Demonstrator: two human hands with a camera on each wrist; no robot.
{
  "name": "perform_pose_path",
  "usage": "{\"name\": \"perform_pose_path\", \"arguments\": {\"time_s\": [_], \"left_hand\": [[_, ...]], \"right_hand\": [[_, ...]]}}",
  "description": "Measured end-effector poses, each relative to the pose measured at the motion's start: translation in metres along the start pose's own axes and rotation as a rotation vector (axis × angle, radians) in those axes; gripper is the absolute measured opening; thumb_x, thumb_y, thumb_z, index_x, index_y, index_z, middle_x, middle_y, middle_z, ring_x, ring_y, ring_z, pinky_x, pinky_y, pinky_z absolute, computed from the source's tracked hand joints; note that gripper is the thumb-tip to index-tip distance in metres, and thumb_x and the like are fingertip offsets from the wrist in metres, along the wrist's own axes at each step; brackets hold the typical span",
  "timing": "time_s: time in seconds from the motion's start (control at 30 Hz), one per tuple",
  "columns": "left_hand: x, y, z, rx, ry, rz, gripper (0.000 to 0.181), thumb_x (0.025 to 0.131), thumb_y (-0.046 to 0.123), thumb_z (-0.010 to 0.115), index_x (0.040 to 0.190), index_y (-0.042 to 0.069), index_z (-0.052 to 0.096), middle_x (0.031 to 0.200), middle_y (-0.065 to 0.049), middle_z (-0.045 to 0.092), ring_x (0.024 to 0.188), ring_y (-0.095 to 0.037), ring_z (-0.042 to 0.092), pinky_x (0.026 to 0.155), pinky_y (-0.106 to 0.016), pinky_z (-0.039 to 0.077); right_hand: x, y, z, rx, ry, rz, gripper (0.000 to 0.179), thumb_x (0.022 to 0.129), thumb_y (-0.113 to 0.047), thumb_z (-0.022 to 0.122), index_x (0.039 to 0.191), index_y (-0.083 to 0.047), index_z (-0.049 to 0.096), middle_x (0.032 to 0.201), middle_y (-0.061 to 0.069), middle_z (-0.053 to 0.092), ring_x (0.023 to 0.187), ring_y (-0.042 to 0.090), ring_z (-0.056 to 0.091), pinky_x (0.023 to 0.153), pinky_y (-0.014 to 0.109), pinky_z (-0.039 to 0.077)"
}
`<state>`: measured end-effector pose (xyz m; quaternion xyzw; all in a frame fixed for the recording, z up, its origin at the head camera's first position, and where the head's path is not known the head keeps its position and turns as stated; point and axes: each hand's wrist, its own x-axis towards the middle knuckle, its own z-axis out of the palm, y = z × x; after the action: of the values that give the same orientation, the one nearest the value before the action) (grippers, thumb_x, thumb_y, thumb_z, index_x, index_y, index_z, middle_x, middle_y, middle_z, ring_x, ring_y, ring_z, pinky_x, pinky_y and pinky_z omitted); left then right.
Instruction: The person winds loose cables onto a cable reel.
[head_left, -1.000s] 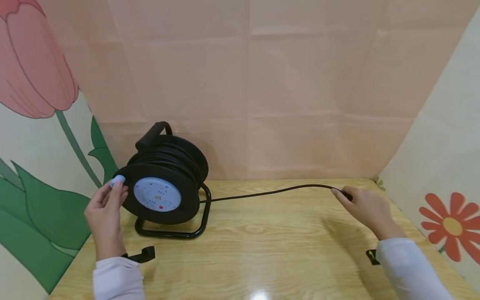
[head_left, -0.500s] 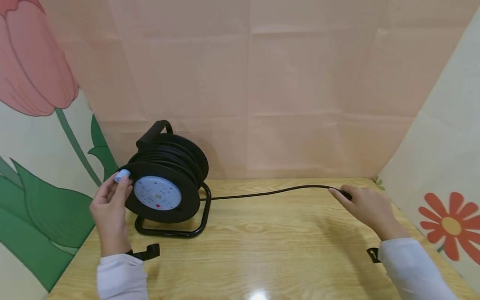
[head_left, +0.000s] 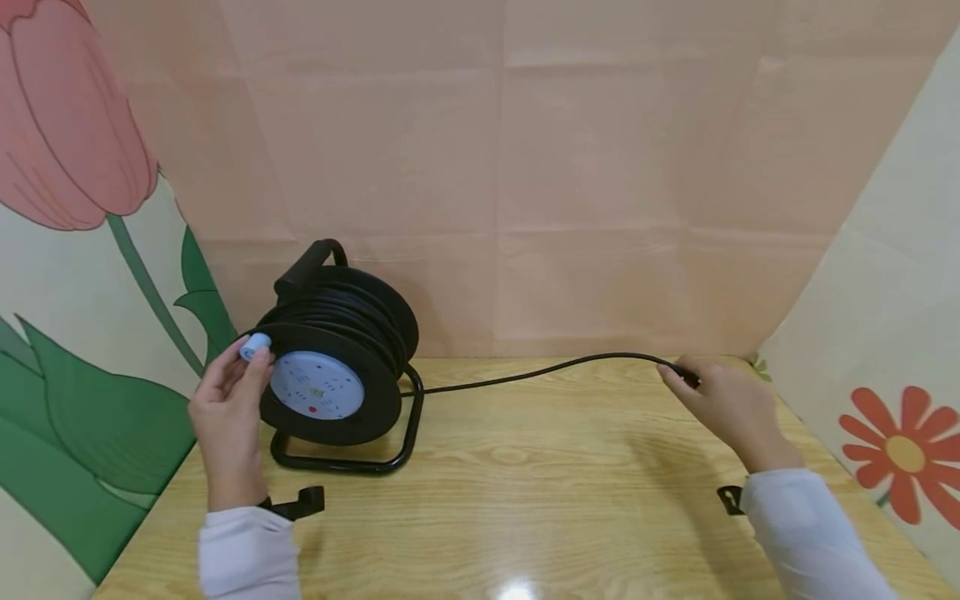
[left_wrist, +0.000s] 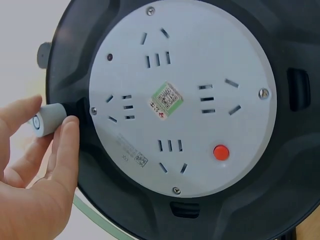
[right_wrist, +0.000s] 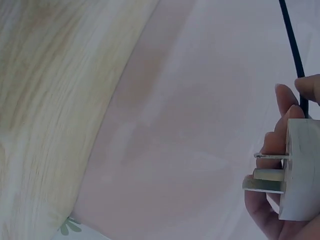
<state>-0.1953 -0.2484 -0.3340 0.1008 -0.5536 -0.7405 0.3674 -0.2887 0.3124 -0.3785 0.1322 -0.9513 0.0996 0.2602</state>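
Observation:
A black cable reel (head_left: 382, 333) stands on its tubular frame at the left of the table. My left hand (head_left: 231, 417) pinches the pale knob (left_wrist: 50, 120) at the rim of its flange, thumb and fingers around it. The reel's face carries a round pale panel (left_wrist: 180, 120) with slotted sockets and a red button (left_wrist: 221, 152). From the wound drum a black cord (head_left: 525, 377) runs out to my right hand (head_left: 731, 412). In the right wrist view this hand grips a white three-pin plug (right_wrist: 302, 170), its metal pins pointing left and the cord passing between fingers and thumb.
The wood-grain table (head_left: 525, 492) is backed by a peach sheet (head_left: 495, 167). Flower-printed panels (head_left: 900, 333) flank it on both sides. The reel's carrying handle (head_left: 303, 267) rises close to the backdrop.
The left hand has moved right and slightly up with the knob, and the reel's face has turned a little clockwise. The cord near the right hand now arches a bit higher.

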Motion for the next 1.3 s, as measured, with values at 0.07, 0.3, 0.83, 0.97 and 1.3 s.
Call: {"name": "perform_pose_path", "arguments": {"time_s": [0.07,0.3,0.83,0.97,1.3], "left_hand": [[-0.001,0.001,0.002,0.006,-0.007,0.0,0.045,0.075,0.023,0.076,0.117,0.009,0.064,0.106,-0.007,0.065,0.095,-0.019,0.061,0.076,-0.014,0.052],[-0.005,0.002,0.009,0.029,-0.023,-0.006,0.044,0.077,0.024,0.075,0.117,0.01,0.063,0.106,-0.006,0.066,0.095,-0.019,0.062,0.075,-0.014,0.052],[-0.012,-0.005,0.023,0.31,-0.037,0.211,0.04,0.081,0.034,0.071,0.118,0.018,0.064,0.105,-0.002,0.064,0.092,-0.015,0.06,0.078,-0.011,0.048],[-0.014,-0.008,0.026,0.452,-0.009,0.362,0.04,0.08,0.036,0.071,0.117,0.022,0.064,0.105,-0.001,0.066,0.09,-0.01,0.061,0.079,-0.011,0.049],[-0.015,-0.014,0.03,0.5,-0.019,0.466,0.035,0.081,0.037,0.07,0.113,0.022,0.066,0.104,0.001,0.067,0.088,-0.008,0.062,0.078,-0.012,0.05]], "right_hand": [[0.001,-0.001,-0.001,0.006,0.016,0.034,0.033,0.088,-0.06,0.049,0.076,-0.032,0.06,0.05,-0.007,0.048,0.042,0.013,0.037,0.031,0.031,0.023],[0.002,-0.005,-0.002,-0.004,0.049,0.107,0.036,0.084,-0.066,0.05,0.077,-0.032,0.061,0.048,-0.008,0.049,0.041,0.014,0.039,0.029,0.033,0.022],[0.002,-0.002,-0.008,0.217,-0.269,-0.115,0.022,0.08,-0.015,0.067,0.098,-0.013,0.055,0.087,0.005,0.062,0.067,0.014,0.053,0.055,0.033,0.046],[0.0,-0.001,-0.006,0.242,-0.225,-0.148,0.026,0.082,-0.019,0.069,0.103,-0.011,0.057,0.097,0.009,0.064,0.073,0.016,0.055,0.057,0.034,0.049],[0.0,-0.002,-0.001,0.279,-0.186,-0.132,0.032,0.086,-0.037,0.066,0.111,-0.019,0.057,0.103,0.007,0.063,0.069,0.015,0.051,0.054,0.034,0.044]]}}
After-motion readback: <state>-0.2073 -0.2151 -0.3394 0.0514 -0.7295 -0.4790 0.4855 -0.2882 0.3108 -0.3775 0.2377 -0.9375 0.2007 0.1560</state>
